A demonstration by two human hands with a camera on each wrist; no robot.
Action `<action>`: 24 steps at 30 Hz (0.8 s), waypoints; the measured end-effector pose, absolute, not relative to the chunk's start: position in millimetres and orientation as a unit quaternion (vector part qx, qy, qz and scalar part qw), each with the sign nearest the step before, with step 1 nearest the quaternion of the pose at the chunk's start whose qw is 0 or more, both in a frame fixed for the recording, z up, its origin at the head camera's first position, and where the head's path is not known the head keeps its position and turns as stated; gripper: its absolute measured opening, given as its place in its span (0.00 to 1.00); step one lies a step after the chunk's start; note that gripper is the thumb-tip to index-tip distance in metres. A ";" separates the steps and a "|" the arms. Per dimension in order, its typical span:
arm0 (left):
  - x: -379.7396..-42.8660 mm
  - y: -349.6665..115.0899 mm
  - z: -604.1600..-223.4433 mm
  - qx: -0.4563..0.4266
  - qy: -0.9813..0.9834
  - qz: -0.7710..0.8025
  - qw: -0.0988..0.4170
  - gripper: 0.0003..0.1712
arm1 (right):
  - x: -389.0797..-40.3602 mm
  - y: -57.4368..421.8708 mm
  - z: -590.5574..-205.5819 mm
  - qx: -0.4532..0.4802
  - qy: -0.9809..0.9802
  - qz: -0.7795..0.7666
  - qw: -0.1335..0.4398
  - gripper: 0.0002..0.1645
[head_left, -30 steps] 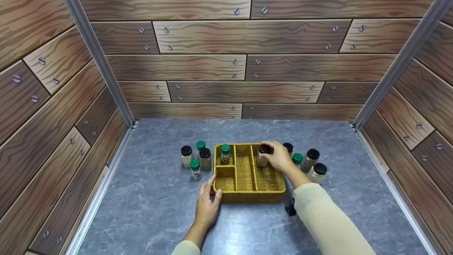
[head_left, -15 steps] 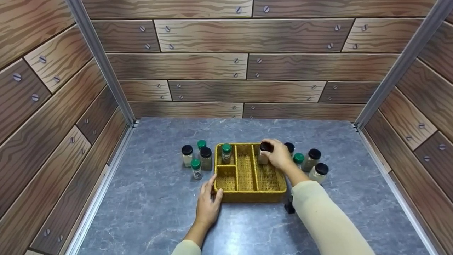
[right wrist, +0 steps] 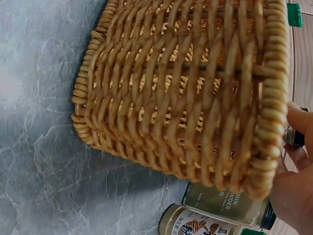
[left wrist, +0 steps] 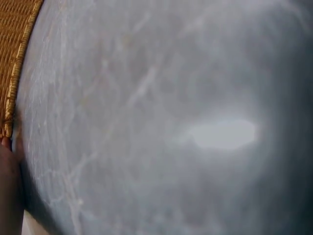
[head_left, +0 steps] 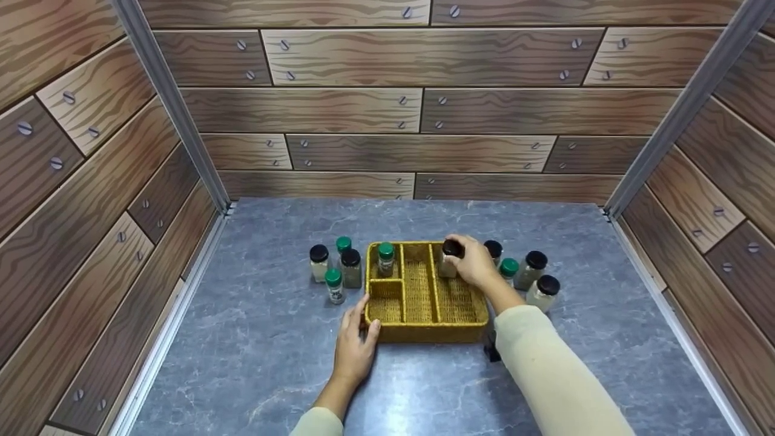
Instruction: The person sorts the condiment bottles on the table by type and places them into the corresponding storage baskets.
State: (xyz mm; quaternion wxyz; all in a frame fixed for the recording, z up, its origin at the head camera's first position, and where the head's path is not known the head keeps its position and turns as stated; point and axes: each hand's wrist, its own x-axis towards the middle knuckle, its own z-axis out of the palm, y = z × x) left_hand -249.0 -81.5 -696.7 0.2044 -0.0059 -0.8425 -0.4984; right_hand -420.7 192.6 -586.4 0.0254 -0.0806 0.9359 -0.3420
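Note:
A yellow-brown woven basket (head_left: 424, 333) with several compartments stands mid-table. My right hand (head_left: 476, 264) pinches a black-capped spice jar (head_left: 448, 266) near its top, upright in the back left corner of the basket's right compartment. In the right wrist view, the basket's wall hides most of that jar. My left hand (head_left: 354, 351) rests against the basket's front left corner, thumb at the front and fingers along the left side. A green-capped jar (head_left: 385, 260) stands in the back left compartment. Only the thumb (left wrist: 9, 176) and the basket's edge (left wrist: 14, 73) show in the left wrist view.
Left of the basket stand several jars, among them a black-capped jar (head_left: 319, 264) and a green-capped jar (head_left: 334, 287). More stand to the right, including a white-filled jar (head_left: 542, 293) and a cumin powder jar (right wrist: 225, 203). Wood-patterned walls (head_left: 363, 112) enclose the table.
The head view shifts slightly. My right hand and the pinched jar edge slightly toward the back of the compartment. The left hand keeps its place at the basket.

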 end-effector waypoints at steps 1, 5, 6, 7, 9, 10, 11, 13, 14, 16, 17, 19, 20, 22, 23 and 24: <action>-249.1 -81.5 -696.9 -0.006 -0.842 -0.500 0.203 0.34 | -420.9 192.6 -586.8 -0.082 0.936 -0.342 0.025 0.35; -249.7 -81.3 -697.4 -0.005 -0.840 -0.503 0.202 0.33 | -421.1 192.3 -587.2 -0.085 0.936 -0.341 0.018 0.35; -249.7 -81.2 -697.3 -0.005 -0.840 -0.504 0.201 0.33 | -420.7 192.2 -587.1 -0.087 0.937 -0.339 0.015 0.35; -249.4 -81.0 -697.1 -0.005 -0.840 -0.505 0.200 0.33 | -420.0 191.9 -587.0 -0.087 0.937 -0.338 0.013 0.35; -249.0 -80.8 -697.3 -0.005 -0.841 -0.504 0.199 0.33 | -418.5 191.1 -586.9 -0.086 0.939 -0.334 0.009 0.35; -248.9 -80.9 -697.7 -0.006 -0.841 -0.503 0.200 0.33 | -417.7 190.6 -586.7 -0.086 0.939 -0.332 0.007 0.35; -248.5 -81.0 -697.5 -0.006 -0.841 -0.503 0.200 0.34 | -416.9 189.9 -586.6 -0.086 0.940 -0.329 0.005 0.35; -247.6 -81.6 -696.9 -0.007 -0.841 -0.503 0.201 0.34 | -415.8 188.3 -586.3 -0.082 0.941 -0.329 0.004 0.35; -247.2 -81.2 -697.4 -0.007 -0.840 -0.502 0.203 0.34 | -415.1 188.0 -586.1 -0.081 0.941 -0.329 0.005 0.36; -246.4 -81.0 -696.9 -0.006 -0.840 -0.503 0.204 0.34 | -414.1 187.5 -584.9 -0.081 0.941 -0.329 0.010 0.37; -246.4 -81.2 -696.6 -0.006 -0.840 -0.502 0.205 0.34 | -413.8 187.1 -584.0 -0.081 0.941 -0.330 0.013 0.37; -246.4 -81.4 -696.3 -0.006 -0.841 -0.500 0.206 0.34 | -412.9 187.1 -581.9 -0.080 0.939 -0.333 0.022 0.39; -246.5 -81.5 -696.2 -0.006 -0.842 -0.499 0.206 0.34 | -412.6 187.3 -581.0 -0.083 0.939 -0.333 0.024 0.39; -246.8 -81.4 -695.9 -0.007 -0.842 -0.499 0.206 0.34 | -411.7 188.3 -579.5 -0.089 0.937 -0.335 0.028 0.41; -246.8 -81.3 -695.7 -0.006 -0.843 -0.497 0.206 0.34 | -411.3 188.8 -579.0 -0.092 0.937 -0.337 0.030 0.41; -247.1 -81.1 -695.7 -0.005 -0.843 -0.498 0.205 0.34 | -411.0 189.2 -578.6 -0.095 0.936 -0.338 0.030 0.42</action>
